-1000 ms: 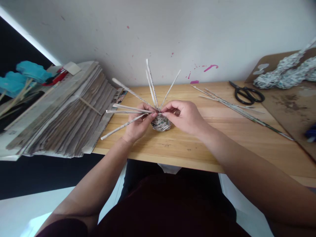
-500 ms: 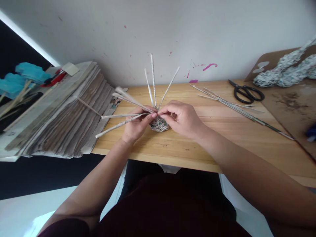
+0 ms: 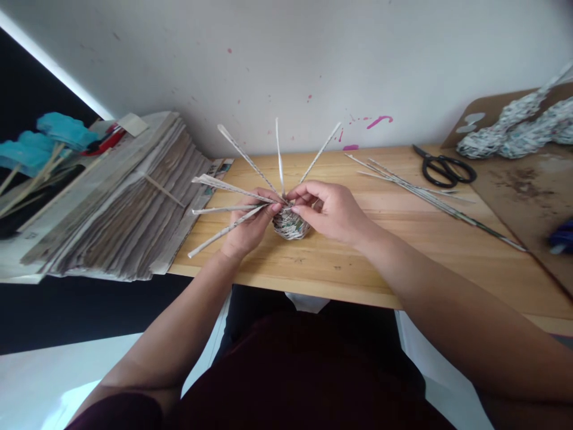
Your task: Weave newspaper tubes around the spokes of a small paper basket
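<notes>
A small woven paper basket stands on the wooden table between my hands. Several rolled paper sticks fan out from its top, to the left, up and to the right. My left hand is closed on the basket's left rim, thumb in front, with some of the sticks passing over its fingers. At the right side of the rim, my right hand pinches at the weave with thumb and forefinger. Its fingertips hide whatever short strand lies between them.
A thick stack of newspapers fills the left, with blue objects on sticks upon it. Black scissors and loose paper sticks lie to the right. Beyond are a stained brown board and woven paper pieces. A paint-spotted wall stands behind.
The basket has turned slightly and its upright sticks have shifted and spread apart. Both hands stay at the rim, with my right fingers moving a little along it.
</notes>
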Available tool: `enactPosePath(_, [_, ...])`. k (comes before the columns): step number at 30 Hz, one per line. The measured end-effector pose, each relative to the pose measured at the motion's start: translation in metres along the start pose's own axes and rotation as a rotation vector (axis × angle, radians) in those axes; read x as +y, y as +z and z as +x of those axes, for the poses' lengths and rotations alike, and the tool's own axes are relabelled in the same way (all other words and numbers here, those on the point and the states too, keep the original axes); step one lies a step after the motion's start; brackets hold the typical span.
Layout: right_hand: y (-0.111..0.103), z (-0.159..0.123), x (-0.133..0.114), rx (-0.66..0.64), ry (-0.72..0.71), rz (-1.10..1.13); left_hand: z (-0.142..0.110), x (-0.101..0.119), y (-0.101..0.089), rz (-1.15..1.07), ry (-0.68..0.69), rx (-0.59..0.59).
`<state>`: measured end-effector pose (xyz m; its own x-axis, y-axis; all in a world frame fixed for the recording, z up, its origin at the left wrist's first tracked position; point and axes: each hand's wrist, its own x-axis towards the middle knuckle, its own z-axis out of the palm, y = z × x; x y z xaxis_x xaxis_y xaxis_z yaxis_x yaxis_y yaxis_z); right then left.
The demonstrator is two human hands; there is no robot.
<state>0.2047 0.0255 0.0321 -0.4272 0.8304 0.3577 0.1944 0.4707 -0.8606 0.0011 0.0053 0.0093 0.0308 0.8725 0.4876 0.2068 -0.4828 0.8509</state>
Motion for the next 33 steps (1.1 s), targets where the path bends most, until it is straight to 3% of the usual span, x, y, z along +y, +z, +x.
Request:
enactPosePath(17, [-0.002, 0.003, 0.01, -0.029, -0.188, -0.093, 0.004, 0.007, -0.001, -0.02, 0.011, -0.053])
enactPosePath(21, [-0.001, 0.005, 0.015, -0.038, -0.155, -0.018, 0.004, 0.008, 0.001, -0.108, -0.083, -0.011])
enactPosePath(26, [0.0, 0.005, 0.015, -0.023, -0.119, 0.013, 0.0, 0.008, -0.003, -0.134, -0.256, 0.184])
enactPosePath(30, [-0.001, 0.005, 0.013, -0.026, -0.123, 0.008, -0.009, 0.01, -0.013, -0.048, -0.425, 0.149])
enactPosePath(33, [-0.001, 0.005, 0.014, -0.031, -0.124, 0.037, -0.016, 0.018, -0.013, -0.057, -0.263, 0.159])
